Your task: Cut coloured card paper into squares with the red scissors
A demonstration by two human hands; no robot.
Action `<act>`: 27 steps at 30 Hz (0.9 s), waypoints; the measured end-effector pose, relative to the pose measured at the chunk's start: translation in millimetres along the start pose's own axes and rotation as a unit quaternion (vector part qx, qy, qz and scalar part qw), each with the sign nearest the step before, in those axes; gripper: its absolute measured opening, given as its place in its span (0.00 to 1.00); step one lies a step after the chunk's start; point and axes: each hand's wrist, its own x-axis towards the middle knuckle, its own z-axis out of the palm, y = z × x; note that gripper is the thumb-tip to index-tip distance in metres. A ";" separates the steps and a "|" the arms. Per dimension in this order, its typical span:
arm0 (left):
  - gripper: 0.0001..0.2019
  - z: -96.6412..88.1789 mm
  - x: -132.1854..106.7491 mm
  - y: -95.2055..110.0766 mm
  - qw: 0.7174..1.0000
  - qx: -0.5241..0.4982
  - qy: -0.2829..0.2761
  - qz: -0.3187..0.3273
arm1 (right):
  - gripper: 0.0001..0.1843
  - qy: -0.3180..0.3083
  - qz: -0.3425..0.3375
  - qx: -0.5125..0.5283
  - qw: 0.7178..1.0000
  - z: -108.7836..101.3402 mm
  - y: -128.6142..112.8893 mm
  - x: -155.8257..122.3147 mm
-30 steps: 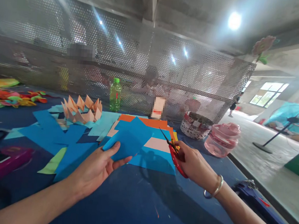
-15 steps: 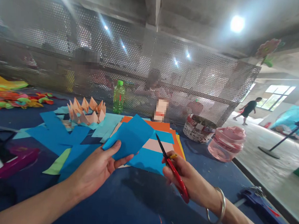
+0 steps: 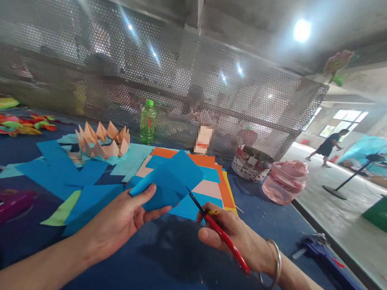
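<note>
Left hand: half closed, thumb over the top of the blue paper, fingers spread beneath; number of layers not legible. Right hand: loosely curled round the scissors, thumb standing off the handle; whether any finger passes through a loop cannot be told. Blue paper: held tilted above the stack, its free corners pointing away and to the right. Scissors: dark blades seemingly together, tip overlapping the paper's right-hand part in view; contact uncertain. Handling notes, by judgement: a fuller grip with thumb and finger seated in the loops would steer the blades better; the paper is best kept taut, layers aligned, left fingers well behind the blade line, and the paper turned rather than the wrist. Edges: table, its rim running diagonally on the right, beyond the jar and just past the glue gun; basket beside the jar; crown and bottle far left of the stack; mesh behind. Room for movement: best between the forearms, toward the wearer; tighter rightward, where the glue gun lies near the right forearm.
</note>
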 end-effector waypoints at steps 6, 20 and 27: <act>0.20 0.5 -2.6 -0.9 0.999 0.001 0.007 -0.044 | 0.29 -0.004 -0.002 -0.001 1.000 0.7 -3.3 -2.1; 0.18 -1.1 -4.5 -5.4 0.999 0.013 -0.006 -0.052 | 0.31 -0.006 0.004 0.010 1.000 1.2 -3.2 -1.5; 0.15 -3.4 -4.1 -5.9 0.998 0.012 0.000 -0.054 | 0.31 0.019 -0.001 0.013 1.000 4.7 0.8 -0.9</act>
